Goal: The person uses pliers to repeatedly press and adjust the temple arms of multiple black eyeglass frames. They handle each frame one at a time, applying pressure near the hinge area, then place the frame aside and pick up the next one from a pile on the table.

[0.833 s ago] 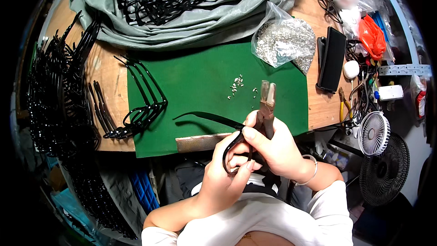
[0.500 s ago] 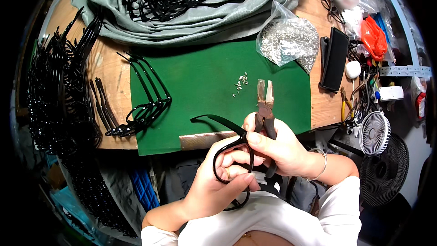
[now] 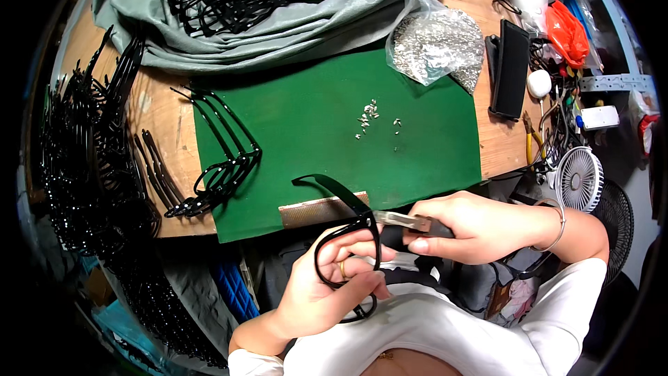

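Note:
A black glasses frame (image 3: pixel 334 191) is in my left hand (image 3: pixel 313 292), fingers curled round its rims, one temple sticking out up and left over the green mat (image 3: pixel 306 125). My right hand (image 3: pixel 473 230) is closed on a pair of pliers (image 3: pixel 410 220), held level, their metal jaws at the frame's hinge corner; whether they grip it I cannot tell. Small silvery metal bits (image 3: pixel 369 113) lie on the mat beyond my hands. A metal plate (image 3: pixel 303 212) is at the mat's front edge, partly behind the temple.
Stacked frames (image 3: pixel 226 174) and a large black pile (image 3: pixel 94 160) are left. Grey cloth (image 3: pixel 125 14) holds more frames at the back. Right: bag of metal bits (image 3: pixel 428 42), black case (image 3: pixel 508 69), yellow-handled pliers (image 3: pixel 532 143), cables, orange bag (image 3: pixel 567 35), white fan (image 3: pixel 579 174), black fan.
My right hand has moved right and turned, swinging the pliers from upright to level, with their jaws now at the frame's hinge. My left hand still holds the frame, slightly lower and further left.

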`<state>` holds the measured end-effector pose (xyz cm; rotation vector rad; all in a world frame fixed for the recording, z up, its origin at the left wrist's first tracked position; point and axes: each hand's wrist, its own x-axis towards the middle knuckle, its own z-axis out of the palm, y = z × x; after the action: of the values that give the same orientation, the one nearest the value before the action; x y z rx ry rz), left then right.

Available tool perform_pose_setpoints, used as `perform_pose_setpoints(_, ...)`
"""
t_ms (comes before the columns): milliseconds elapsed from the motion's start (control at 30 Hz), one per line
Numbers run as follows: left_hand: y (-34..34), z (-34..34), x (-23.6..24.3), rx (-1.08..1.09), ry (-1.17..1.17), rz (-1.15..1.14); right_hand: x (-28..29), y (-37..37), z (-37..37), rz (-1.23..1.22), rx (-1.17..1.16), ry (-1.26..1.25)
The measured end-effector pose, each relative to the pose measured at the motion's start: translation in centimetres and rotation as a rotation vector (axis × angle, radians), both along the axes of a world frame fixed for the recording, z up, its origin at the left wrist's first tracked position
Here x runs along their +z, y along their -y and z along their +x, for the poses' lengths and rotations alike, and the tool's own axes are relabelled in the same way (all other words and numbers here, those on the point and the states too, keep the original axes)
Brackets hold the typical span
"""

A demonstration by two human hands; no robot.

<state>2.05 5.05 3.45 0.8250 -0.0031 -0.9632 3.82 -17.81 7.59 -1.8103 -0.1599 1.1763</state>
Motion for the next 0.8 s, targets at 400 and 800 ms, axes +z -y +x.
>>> perform_pose_setpoints(400, -0.2, 0.0, 0.1, -0.071, 0.032, 0.067, 0.2, -0.8, 1.8, -0.077, 0.141, 0.099)
perform_pose_setpoints(800, 0.9, 0.1, 0.8, -0.009, 0.032, 0.083, 0.6, 0.6, 2.1, -0.12, 0.138, 0.149)
